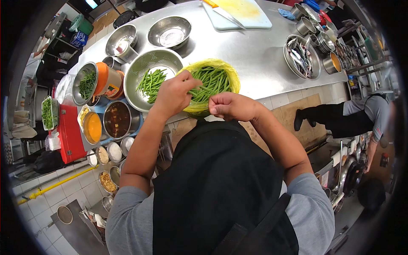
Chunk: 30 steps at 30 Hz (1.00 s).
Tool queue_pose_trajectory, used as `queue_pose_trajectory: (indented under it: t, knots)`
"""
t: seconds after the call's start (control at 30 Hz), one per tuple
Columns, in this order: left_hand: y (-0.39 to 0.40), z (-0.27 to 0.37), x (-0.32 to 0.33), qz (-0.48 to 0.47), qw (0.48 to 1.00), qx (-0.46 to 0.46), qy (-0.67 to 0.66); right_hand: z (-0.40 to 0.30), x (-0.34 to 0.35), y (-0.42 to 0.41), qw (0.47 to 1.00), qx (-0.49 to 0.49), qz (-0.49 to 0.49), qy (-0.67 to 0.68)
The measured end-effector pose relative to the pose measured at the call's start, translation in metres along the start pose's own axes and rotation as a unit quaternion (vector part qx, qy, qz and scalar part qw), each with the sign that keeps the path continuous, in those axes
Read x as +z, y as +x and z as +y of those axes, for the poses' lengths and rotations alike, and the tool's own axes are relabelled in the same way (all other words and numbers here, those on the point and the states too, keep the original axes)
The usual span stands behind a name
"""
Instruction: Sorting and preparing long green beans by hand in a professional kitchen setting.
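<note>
In front of me, a yellow plastic bag (235,73), opened wide, holds many long green beans (213,78). My left hand (174,95) is over the bag's left rim, thumb and index finger pinching a green bean. Curled at the near right side of the bag is my right hand (234,106), its thumb against the bent fingers; whether anything is in it is hidden. Left of the bag stands a large perforated steel colander (135,71). Shorter green bean pieces (152,83) lie in it, partly behind my left hand.
A knife (228,16) rests on a white cutting board (255,19) at the far side. A steel bowl of whole fish (299,59) stands right. Pots of dark liquid (117,119) and orange liquid (92,127) are left. Another person (360,111) bends at the stove on the right.
</note>
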<state>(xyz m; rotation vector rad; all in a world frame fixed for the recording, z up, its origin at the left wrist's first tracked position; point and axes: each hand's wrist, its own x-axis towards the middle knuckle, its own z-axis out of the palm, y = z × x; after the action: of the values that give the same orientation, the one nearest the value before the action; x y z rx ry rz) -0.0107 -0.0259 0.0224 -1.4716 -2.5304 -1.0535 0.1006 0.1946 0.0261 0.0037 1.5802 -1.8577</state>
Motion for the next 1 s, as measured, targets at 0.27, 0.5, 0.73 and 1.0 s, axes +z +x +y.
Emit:
queue_pose_trajectory:
  t: [0.27, 0.5, 0.73, 1.0]
  knots:
    - [-0.005, -0.008, 0.007, 0.119, 0.74, -0.318, -0.581, 0.014, -0.008, 0.017, 0.95, -0.063, 0.182, 0.248]
    - [-0.01, 0.003, 0.006, 0.129, 0.645, -0.35, -0.667, 0.011, 0.001, 0.024, 0.959, -0.06, 0.186, 0.204]
    - [-0.014, 0.003, 0.008, 0.119, 0.621, -0.35, -0.692, 0.01, 0.008, 0.029, 0.965, -0.13, 0.195, 0.119]
    - [-0.015, 0.035, 0.02, 0.142, 0.964, 0.002, -0.226, 0.011, 0.006, 0.04, 0.904, -0.092, 0.304, 0.286]
